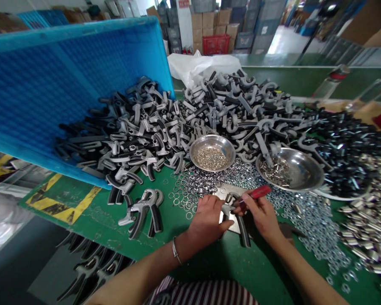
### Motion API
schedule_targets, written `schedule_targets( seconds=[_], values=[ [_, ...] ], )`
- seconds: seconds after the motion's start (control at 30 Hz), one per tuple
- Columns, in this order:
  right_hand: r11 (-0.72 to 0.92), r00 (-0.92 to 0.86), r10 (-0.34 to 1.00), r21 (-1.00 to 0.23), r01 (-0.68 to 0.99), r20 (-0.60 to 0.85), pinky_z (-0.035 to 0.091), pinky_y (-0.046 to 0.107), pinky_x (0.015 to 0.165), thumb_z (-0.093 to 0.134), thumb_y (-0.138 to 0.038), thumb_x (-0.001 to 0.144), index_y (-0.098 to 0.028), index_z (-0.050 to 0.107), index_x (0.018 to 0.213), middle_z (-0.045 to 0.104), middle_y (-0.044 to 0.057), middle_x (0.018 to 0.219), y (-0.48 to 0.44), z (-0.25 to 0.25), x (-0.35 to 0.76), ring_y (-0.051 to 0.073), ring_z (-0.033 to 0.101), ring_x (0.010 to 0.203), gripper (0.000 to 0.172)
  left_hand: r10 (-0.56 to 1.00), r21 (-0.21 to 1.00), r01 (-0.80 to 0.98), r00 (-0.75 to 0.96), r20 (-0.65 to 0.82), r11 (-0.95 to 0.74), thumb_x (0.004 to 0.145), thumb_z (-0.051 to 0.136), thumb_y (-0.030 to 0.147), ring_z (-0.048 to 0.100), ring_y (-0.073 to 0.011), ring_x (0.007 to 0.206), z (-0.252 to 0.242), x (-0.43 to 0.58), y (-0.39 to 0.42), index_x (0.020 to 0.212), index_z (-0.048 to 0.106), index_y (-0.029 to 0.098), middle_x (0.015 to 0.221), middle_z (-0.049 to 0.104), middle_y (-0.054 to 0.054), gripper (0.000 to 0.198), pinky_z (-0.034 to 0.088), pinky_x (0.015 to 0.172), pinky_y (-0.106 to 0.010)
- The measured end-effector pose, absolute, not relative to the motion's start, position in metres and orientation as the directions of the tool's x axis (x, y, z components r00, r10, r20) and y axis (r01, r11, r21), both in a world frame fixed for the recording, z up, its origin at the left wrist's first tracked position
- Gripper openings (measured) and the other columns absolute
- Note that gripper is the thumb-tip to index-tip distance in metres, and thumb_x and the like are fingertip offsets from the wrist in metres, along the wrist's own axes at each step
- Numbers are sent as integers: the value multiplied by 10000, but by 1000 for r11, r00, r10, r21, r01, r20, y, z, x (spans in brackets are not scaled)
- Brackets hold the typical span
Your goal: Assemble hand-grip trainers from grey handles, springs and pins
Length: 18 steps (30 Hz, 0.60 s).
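My left hand (208,218) presses down on a grey and black hand-grip part (238,220) that lies on a small metal plate (230,190) on the green table. Its fingers are curled over the part. My right hand (262,212) is closed round a red-handled tool (258,192), whose tip meets the top of the part. A finished grey hand gripper (144,212) lies to the left of my left hand. Loose metal rings (187,190) are scattered just beyond my hands.
A tipped blue crate (51,84) spills grey and black handles (139,131) across the table. Two steel bowls hold small parts: one (212,152) centre, one (292,169) right. Black springs (346,148) and metal sleeves (368,220) are heaped at right. More handles (89,267) lie below the table edge.
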State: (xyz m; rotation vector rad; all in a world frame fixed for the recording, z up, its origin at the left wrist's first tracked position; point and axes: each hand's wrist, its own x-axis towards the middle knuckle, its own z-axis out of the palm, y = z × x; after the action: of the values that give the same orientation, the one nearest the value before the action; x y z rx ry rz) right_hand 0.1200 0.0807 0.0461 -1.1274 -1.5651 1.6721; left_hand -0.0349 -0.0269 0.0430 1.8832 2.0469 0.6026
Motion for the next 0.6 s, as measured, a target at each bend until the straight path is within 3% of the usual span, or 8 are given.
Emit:
schedule_targets(
  seconds=[0.2, 0.27, 0.37, 0.43, 0.53, 0.6],
  values=[
    [-30, -506, 849, -971, 236, -149, 568, 350, 626, 561, -553, 905, -244, 559, 928, 717, 32, 729, 79, 46, 122, 234, 701, 637, 310, 992, 484, 873, -109, 65, 64, 818, 698, 505, 487, -298, 1076, 43, -35, -27, 1185, 554, 178, 1117, 559, -99, 512, 397, 955, -463],
    [156, -557, 827, -922, 355, -74, 556, 352, 667, 510, -524, 937, -235, 575, 902, 718, 50, 740, 78, 49, 120, 242, 702, 678, 298, 992, 480, 876, -102, 70, 56, 829, 682, 510, 488, -301, 1075, 42, -35, -27, 1186, 553, 179, 1111, 557, -102, 504, 398, 953, -467],
    [540, -687, 719, -704, 460, 103, 537, 343, 730, 481, -413, 961, -201, 628, 864, 738, 87, 804, 80, 58, 111, 243, 704, 768, 276, 994, 467, 883, -84, 70, 42, 855, 646, 509, 490, -301, 1063, 42, -35, -28, 1177, 555, 170, 1091, 560, -107, 476, 398, 949, -468],
    [679, -739, 650, -572, 460, 177, 543, 286, 652, 469, -378, 965, -185, 660, 818, 744, 56, 744, 89, 66, 102, 194, 697, 687, 308, 994, 453, 890, -91, 60, 54, 859, 637, 521, 487, -299, 1055, 43, -34, -28, 1171, 559, 161, 1088, 560, -107, 483, 398, 944, -464],
    [701, -654, 699, -454, 549, 289, 479, 205, 396, 369, -422, 989, -178, 683, 725, 685, -36, 531, 109, 76, 96, 107, 571, 395, 477, 993, 444, 891, -117, 32, 91, 839, 658, 542, 482, -294, 1055, 45, -34, -27, 1170, 566, 175, 1103, 558, -96, 502, 398, 940, -458],
    [615, -574, 767, -586, 527, 288, 461, 207, 351, 249, -421, 1023, -171, 690, 785, 689, -34, 533, 120, 75, 101, 102, 534, 336, 560, 993, 446, 889, -119, 13, 100, 830, 674, 536, 480, -292, 1060, 47, -34, -26, 1177, 570, 188, 1113, 558, -90, 503, 395, 941, -455]
  ],
)
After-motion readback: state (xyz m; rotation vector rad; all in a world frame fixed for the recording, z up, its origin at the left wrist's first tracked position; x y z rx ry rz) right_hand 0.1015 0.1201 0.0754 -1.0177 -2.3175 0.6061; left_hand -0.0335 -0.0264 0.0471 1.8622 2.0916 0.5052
